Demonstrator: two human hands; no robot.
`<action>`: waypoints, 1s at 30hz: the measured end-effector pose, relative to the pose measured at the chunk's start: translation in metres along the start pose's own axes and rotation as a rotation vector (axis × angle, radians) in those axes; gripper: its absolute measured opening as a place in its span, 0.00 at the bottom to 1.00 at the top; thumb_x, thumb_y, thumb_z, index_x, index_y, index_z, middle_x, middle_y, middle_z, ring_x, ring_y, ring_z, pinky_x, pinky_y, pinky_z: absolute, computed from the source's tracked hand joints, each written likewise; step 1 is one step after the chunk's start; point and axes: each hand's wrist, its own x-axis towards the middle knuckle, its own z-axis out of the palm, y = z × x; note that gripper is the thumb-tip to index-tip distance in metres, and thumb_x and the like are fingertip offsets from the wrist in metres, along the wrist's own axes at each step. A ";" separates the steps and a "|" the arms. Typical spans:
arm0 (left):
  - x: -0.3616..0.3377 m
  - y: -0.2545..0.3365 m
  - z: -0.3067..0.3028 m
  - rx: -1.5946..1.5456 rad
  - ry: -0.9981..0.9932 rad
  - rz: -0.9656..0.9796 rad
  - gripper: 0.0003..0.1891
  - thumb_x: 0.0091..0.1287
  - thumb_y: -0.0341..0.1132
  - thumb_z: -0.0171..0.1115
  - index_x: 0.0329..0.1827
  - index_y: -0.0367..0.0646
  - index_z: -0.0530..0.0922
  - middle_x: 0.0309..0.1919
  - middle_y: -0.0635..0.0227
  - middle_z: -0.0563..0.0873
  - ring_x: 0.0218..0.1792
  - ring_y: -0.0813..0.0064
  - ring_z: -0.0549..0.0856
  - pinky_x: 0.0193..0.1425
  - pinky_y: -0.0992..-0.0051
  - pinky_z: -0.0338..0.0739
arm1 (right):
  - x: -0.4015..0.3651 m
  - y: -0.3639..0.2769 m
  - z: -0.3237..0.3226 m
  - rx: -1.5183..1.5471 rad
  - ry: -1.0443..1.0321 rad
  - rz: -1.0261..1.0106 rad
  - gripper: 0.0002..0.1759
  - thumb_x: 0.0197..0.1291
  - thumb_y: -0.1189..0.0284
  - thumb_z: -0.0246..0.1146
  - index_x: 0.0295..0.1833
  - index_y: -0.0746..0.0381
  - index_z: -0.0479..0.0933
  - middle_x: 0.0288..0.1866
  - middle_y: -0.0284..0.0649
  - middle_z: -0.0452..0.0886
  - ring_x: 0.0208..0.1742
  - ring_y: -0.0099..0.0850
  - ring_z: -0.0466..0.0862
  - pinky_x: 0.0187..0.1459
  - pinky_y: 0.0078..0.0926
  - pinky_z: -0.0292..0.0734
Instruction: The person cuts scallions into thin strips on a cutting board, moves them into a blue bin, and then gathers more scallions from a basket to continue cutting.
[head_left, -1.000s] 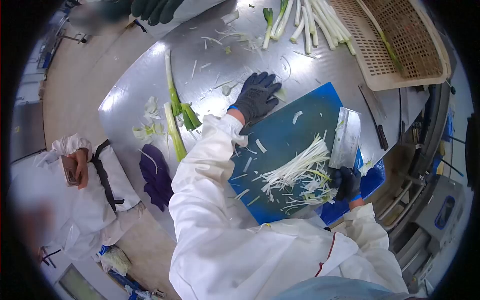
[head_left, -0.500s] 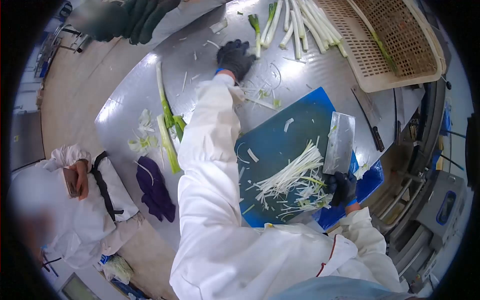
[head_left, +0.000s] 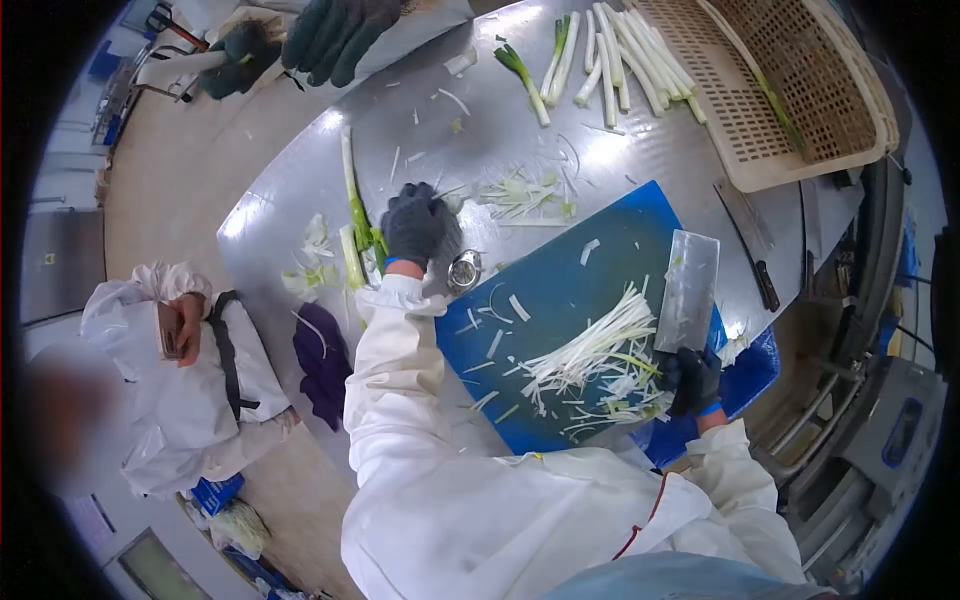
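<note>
My right hand, in a dark glove, is closed round the handle of a cleaver. Its broad blade lies over the right side of a blue cutting board. Thin white strips of long green onion are heaped on the board, left of the blade. My left hand, also gloved, is low over the metal table with its fingers forward and slightly bent, holding nothing visible. Just left of it lie whole long green onions. A small round metal object sits beside the left wrist. Pale scraps lie to its right.
Trimmed long green onions lie beside a beige plastic basket at the far right. A knife rests right of the board. A purple cloth hangs at the left edge. Co-workers' gloved hand and bare hand are nearby.
My left hand has drawn back and left, from near the far onions to beside the whole onions. The round metal object now shows. My right hand keeps the cleaver in nearly the same place.
</note>
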 end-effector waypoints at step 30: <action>0.080 -0.028 -0.006 -0.127 0.323 0.015 0.08 0.63 0.41 0.63 0.34 0.46 0.83 0.33 0.54 0.86 0.39 0.49 0.86 0.44 0.55 0.80 | 0.006 0.007 -0.010 0.006 -0.047 -0.047 0.12 0.64 0.73 0.66 0.50 0.67 0.79 0.29 0.43 0.86 0.22 0.30 0.83 0.24 0.28 0.78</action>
